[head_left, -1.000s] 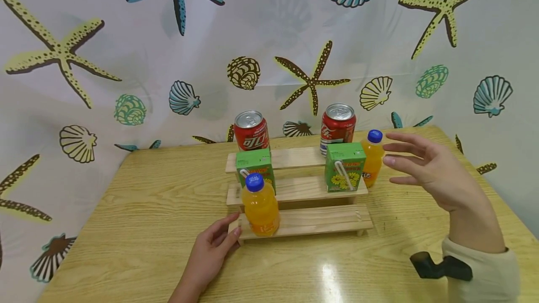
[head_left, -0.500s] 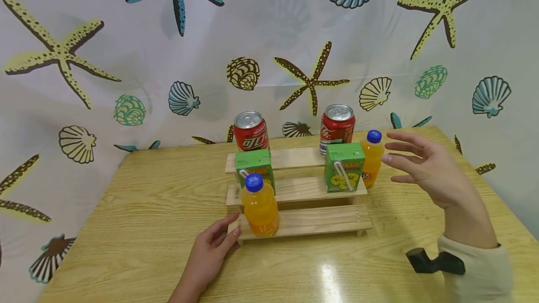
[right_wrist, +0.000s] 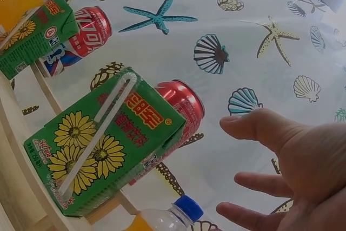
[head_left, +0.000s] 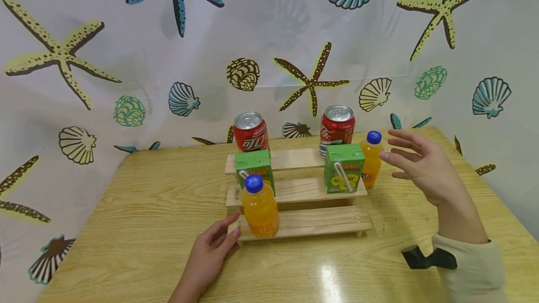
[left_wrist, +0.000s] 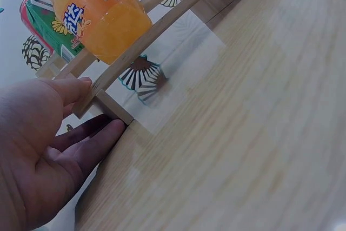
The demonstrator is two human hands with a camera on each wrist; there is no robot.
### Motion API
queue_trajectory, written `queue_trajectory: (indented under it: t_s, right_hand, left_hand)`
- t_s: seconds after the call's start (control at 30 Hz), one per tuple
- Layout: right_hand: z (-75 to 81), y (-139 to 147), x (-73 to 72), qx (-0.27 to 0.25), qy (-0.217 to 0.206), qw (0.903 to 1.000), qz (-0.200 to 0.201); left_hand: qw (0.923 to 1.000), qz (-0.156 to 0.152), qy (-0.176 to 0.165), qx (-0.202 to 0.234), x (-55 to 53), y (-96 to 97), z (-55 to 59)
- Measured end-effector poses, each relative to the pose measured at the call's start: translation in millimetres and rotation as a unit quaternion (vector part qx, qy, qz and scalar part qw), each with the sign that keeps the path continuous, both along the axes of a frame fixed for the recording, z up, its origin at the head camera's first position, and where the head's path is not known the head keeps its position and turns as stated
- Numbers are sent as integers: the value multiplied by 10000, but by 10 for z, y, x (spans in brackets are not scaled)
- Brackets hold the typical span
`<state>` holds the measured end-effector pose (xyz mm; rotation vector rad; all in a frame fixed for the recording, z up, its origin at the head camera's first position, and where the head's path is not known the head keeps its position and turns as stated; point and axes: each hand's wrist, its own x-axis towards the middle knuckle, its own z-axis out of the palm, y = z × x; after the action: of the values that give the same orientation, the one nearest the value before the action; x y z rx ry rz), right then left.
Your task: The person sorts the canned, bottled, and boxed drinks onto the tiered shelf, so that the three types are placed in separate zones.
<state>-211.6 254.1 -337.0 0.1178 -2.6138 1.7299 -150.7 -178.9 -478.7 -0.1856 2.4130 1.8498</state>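
Observation:
On the table stands a three-step wooden rack point(head_left: 320, 221). At the left end of its lowest step, my left hand point(head_left: 208, 251) holds the board's end and leg; the left wrist view point(left_wrist: 48, 150) shows the fingertips against the wood. An orange drink bottle point(head_left: 260, 209) with a blue cap stands upright on that step, just right of this hand. My right hand point(head_left: 425, 167) hovers with spread, slightly bent fingers, holding nothing. Close by its fingertips, a second orange drink bottle point(head_left: 372, 158) stands beside the rack's right end, partly hidden by a green drink carton point(head_left: 344, 169).
Another green carton point(head_left: 254, 165) sits on the middle step at left, behind the front bottle. Two red cola cans, one left point(head_left: 251, 132) and one right point(head_left: 337, 127), stand on the top step. A patterned cloth point(head_left: 202, 50) hangs behind the table point(head_left: 160, 209).
My right hand and forearm have shifted slightly left, with the fingers a little closer to the second bottle. The left hand and the rack have stayed put.

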Motion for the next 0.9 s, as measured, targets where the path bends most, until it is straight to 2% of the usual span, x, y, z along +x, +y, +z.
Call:
queue_trajectory:
  t_s: [0.63, 0.9]
  right_hand:
    - [-148, -6, -134, -87, -130, 9997, -191]
    - [-256, -57, -201, -199, -132, 9994, -249]
  left_hand:
    - [9999, 0, -59, 84, 3, 4, 11]
    - [9994, 50, -173, 300, 8, 11, 31]
